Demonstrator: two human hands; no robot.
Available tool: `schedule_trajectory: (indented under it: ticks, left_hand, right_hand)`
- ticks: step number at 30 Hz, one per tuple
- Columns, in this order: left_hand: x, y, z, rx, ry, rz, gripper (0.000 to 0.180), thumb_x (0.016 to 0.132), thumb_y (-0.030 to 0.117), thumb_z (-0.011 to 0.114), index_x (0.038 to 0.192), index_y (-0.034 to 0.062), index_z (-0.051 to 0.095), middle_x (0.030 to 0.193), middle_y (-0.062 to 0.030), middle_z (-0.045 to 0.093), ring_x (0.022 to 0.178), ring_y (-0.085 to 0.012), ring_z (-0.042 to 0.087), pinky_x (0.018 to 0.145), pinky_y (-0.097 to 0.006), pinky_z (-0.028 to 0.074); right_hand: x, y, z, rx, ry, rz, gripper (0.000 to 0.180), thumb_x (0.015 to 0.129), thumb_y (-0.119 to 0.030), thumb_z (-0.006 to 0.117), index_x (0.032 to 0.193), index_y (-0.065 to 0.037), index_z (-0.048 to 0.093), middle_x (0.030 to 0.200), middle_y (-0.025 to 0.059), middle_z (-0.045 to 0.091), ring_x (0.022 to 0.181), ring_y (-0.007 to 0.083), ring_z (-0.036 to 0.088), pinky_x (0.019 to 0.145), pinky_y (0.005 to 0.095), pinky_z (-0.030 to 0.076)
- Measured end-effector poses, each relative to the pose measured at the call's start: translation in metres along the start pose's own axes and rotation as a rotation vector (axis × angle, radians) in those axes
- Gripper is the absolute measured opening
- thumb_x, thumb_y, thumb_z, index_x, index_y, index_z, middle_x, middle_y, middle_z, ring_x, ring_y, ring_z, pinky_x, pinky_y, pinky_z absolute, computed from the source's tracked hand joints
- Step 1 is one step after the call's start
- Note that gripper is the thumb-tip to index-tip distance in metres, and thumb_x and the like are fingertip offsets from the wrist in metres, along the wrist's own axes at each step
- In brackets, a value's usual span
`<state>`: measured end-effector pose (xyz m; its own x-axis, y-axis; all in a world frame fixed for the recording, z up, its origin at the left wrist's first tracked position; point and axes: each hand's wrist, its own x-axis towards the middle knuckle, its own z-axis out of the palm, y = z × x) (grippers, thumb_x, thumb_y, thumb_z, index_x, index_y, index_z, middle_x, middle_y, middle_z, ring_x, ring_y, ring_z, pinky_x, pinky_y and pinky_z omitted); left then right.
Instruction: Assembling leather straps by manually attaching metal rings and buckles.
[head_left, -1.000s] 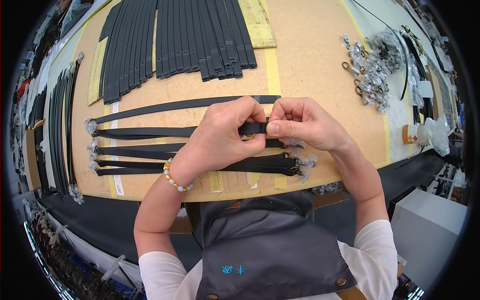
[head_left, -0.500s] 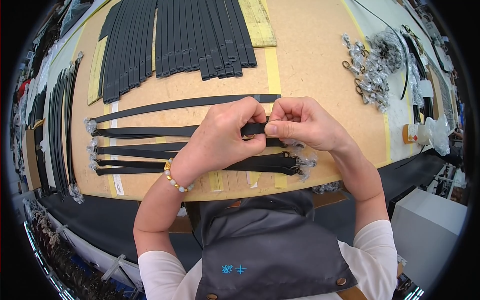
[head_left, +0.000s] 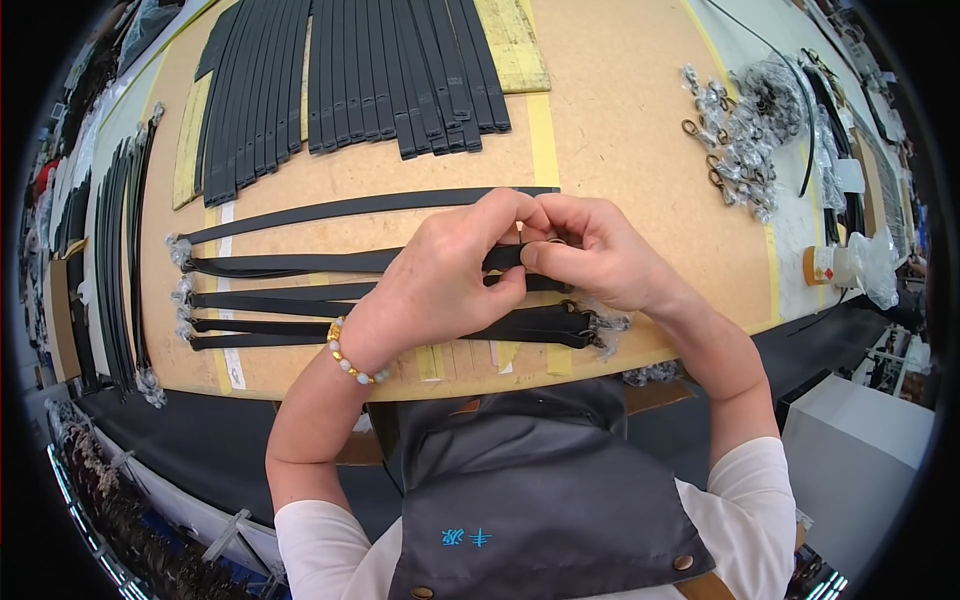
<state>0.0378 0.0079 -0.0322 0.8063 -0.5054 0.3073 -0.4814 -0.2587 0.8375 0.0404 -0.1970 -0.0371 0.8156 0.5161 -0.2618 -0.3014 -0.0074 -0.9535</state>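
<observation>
My left hand (head_left: 450, 262) is closed around the end of a black strap (head_left: 340, 262), which runs off leftward across the table. My right hand (head_left: 595, 255) meets it there, thumb and fingers pinching the same strap end; the exact tip is hidden between the fingers. Above both hands another black strap (head_left: 330, 211) lies nearly level. Below and partly under my left hand are more straps (head_left: 270, 300), with plastic-wrapped metal clasps (head_left: 605, 325) at their right end and wrapped pieces (head_left: 183, 292) at their left ends.
Rows of black straps (head_left: 350, 75) lie at the far side of the tan table (head_left: 620, 120). Wrapped metal hooks (head_left: 735, 140) are heaped at the right, near an orange-and-white bottle (head_left: 828, 266). More straps (head_left: 125, 260) hang at the left edge. A white box (head_left: 860, 430) stands lower right.
My right fingers have curled in closer to my left hand, and my right thumb has shifted slightly left along the strap end. Both hands stay on the strap.
</observation>
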Motion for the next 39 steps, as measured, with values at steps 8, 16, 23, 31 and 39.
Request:
schedule_trajectory:
  ticks: [8,16,23,31,39]
  left_hand:
    - [-0.003,0.007,-0.005,-0.255,-0.016,-0.138,0.047,0.077,-0.007,0.065,0.123,0.0004,0.055,0.086,0.0013,0.060,0.075,-0.0008,0.054,0.060,-0.016,0.040]
    - [-0.001,0.015,-0.015,-0.224,-0.023,-0.164,0.045,0.076,-0.003,0.067,0.120,0.0023,0.058,0.078,0.0004,0.061,0.069,-0.0043,0.056,0.058,-0.018,0.043]
    - [0.001,-0.001,-0.006,-0.378,-0.017,-0.123,0.024,0.084,-0.003,0.058,0.108,-0.0015,0.056,0.088,-0.0067,0.062,0.078,-0.0113,0.059,0.072,-0.027,0.051]
    - [-0.001,-0.012,0.005,-0.300,-0.103,-0.284,0.011,0.091,-0.005,0.060,0.101,-0.0028,0.062,0.086,-0.0073,0.065,0.075,-0.0137,0.060,0.067,-0.029,0.049]
    - [0.018,-0.016,0.007,0.159,-0.012,-0.003,0.009,0.087,-0.002,0.070,0.096,-0.0021,0.068,0.092,-0.0111,0.067,0.089,-0.0264,0.063,0.079,-0.034,0.051]
  right_hand:
    - [-0.002,-0.004,0.001,0.013,-0.027,-0.033,0.019,0.095,-0.019,0.072,0.086,-0.006,0.061,0.078,-0.0079,0.053,0.071,0.0012,0.045,0.061,0.0205,0.037]
    - [-0.006,-0.028,-0.016,0.001,-0.208,0.144,0.027,0.097,-0.029,0.074,0.087,-0.005,0.065,0.077,-0.0055,0.058,0.069,0.0019,0.048,0.060,0.0214,0.040]
    - [-0.006,-0.011,-0.008,-0.123,-0.062,-0.159,0.021,0.093,-0.014,0.068,0.078,-0.002,0.059,0.071,-0.0066,0.051,0.069,0.0021,0.040,0.057,0.0249,0.032]
    - [-0.002,-0.035,-0.070,-0.842,0.335,-0.192,0.023,0.093,-0.025,0.072,0.103,-0.004,0.073,0.095,0.0054,0.073,0.086,0.0144,0.065,0.080,0.0304,0.051]
    - [-0.008,-0.015,-0.164,-1.201,0.908,0.043,0.022,0.092,-0.017,0.066,0.106,0.001,0.068,0.105,0.0194,0.071,0.100,0.0376,0.068,0.091,0.0450,0.053]
